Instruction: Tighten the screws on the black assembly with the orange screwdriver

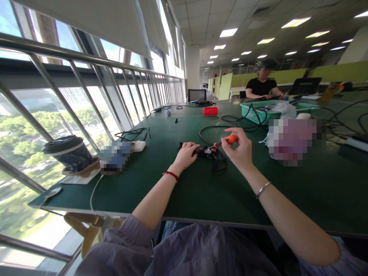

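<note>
Near the middle of the green table lies a small black device [207, 152] with loose black wires [220, 164] at its right end. My left hand [186, 154] is closed over the device's left part and holds it against the table. In my right hand [240, 147] is a screwdriver [229, 141] with an orange and black handle, pinched between thumb and fingers. Its shaft slants down and left, and the tip meets the device or sits very close to it; which, I cannot tell. My left palm and fingers hide part of the device.
A lidded coffee cup [70, 153] stands at the left, beside a blurred blue item [116, 157] and a white case [139, 146]. Farther back are a red box [210, 111], a green basket [255, 114] and black cables [208, 132]. A person [261, 86] sits across the table.
</note>
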Demonstrator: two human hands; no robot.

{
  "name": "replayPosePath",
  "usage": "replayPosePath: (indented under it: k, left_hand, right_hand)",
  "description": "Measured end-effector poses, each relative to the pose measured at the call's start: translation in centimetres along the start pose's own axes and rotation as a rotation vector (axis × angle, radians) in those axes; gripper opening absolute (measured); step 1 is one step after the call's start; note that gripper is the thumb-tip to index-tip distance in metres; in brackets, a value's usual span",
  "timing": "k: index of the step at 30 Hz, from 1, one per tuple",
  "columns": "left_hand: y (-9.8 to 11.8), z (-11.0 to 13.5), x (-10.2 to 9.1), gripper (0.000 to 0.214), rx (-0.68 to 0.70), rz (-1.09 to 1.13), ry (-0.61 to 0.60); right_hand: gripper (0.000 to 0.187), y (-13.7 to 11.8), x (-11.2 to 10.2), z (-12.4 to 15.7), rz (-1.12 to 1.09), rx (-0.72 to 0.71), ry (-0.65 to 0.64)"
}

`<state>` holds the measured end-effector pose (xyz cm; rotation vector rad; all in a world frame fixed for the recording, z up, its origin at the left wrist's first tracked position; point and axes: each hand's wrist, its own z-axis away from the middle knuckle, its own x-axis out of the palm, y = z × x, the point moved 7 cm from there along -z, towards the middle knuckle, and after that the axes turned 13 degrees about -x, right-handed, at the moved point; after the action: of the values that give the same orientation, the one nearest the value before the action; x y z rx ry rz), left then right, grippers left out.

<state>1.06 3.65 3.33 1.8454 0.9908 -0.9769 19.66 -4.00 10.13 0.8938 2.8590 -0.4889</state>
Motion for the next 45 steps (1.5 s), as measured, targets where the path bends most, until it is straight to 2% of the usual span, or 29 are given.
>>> replayPosePath:
  k: [4,9,13,19,28,35,40,45]
  left_hand:
    - [0.05,0.04,-0.14,0.045,-0.006,0.011,-0.002]
    - [0.06,0.02,-0.08,0.045,-0.005,0.013,-0.005]
    - [0.00,0.00,-0.02,0.045,-0.008,0.005,-0.007]
    - [0.09,0.07,-0.10,0.045,-0.009,-0.004,-0.012]
    - [0.01,0.02,-0.05,0.045,-0.012,0.000,-0.009]
    - [0.08,0.04,-0.06,0.045,-0.008,0.000,-0.009]
    - [-0.03,-0.02,0.07,0.045,-0.007,-0.002,-0.008]
    - [-0.13,-0.09,0.17,0.045,-0.008,-0.005,-0.005]
  right_hand:
    - [0.028,-0.13,-0.08,0.02,-0.034,-0.053,0.026]
    - [0.017,0.36,0.09,0.08,0.011,0.009,-0.017]
    - [0.017,0.30,0.00,0.02,0.018,0.014,-0.012]
    - [0.028,-0.35,-0.02,-0.09,-0.047,-0.062,0.019]
    - [0.015,0.17,-0.02,-0.01,0.030,0.014,-0.013]
    - [0.031,-0.42,0.05,-0.05,-0.050,-0.075,0.018]
    - [0.017,0.11,0.17,0.05,0.019,-0.020,-0.022]
    - [0.017,0.18,0.08,0.03,0.024,-0.004,-0.015]
